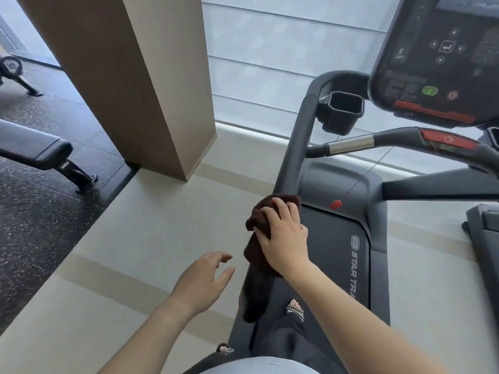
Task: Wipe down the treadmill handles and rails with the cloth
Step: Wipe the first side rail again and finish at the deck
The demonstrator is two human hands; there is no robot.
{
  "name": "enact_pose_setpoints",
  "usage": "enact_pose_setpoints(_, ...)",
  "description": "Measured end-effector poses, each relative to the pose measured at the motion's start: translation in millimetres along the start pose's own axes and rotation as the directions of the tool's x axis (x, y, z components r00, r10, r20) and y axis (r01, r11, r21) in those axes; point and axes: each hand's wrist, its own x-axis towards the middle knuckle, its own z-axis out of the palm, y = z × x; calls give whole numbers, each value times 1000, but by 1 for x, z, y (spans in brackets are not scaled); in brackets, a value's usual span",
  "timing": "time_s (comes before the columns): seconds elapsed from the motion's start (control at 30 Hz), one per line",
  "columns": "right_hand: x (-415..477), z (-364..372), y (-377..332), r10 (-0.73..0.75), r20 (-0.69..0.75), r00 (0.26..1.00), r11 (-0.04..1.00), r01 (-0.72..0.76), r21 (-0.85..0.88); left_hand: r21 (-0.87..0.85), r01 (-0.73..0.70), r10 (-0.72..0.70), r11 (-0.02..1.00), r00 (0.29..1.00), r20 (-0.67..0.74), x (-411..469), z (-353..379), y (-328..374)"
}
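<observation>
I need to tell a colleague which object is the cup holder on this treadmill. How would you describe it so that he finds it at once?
Start at the big dark console at the upper right. Just left of its lower edge, a black open-topped box, the cup holder, hangs beside the top of the left side rail. It is the only hollow, angular container there; the parts near it are rounded bars.

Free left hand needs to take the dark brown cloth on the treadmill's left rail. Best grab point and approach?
Probably the loose tail of the dark brown cloth hanging below the grey side rail. Come from the rail's outer left side, where the open left hand hovers; the right hand covers the bunched upper part.
</observation>
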Motion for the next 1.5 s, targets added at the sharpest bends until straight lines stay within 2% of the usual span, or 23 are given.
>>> enact_pose_setpoints(0.23,-40,7,4,0,-9,1000,995,1,100,-23,-37,38,999,999,20,9,6,10)
enact_pose_setpoints(0.57,56,-8,30,16,-1,1000,998,-16,55,-63,-29,27,998,999,-23,39,7,45)
enact_pose_setpoints(0.8,107,-24,57,1,40,999,994,-5,106,-66,-20,15,998,997,-72,69,14,81)
enact_pose_setpoints(0.97,123,-52,104,-19,7,1000,977,17,211,10,-53,54,999,989,-137,104,27,118)
enact_pose_setpoints(1.13,128,-89,172,29,-17,999,974,-25,224,70,-124,135,990,975,-175,148,41,162)
enact_pose_setpoints(1.33,110,-117,249,99,-1,995,981,-97,168,70,-226,232,972,968,-93,203,77,221)
enact_pose_setpoints(1.5,83,-132,293,223,4,975,957,-220,188,75,-296,296,952,955,20,225,106,263)
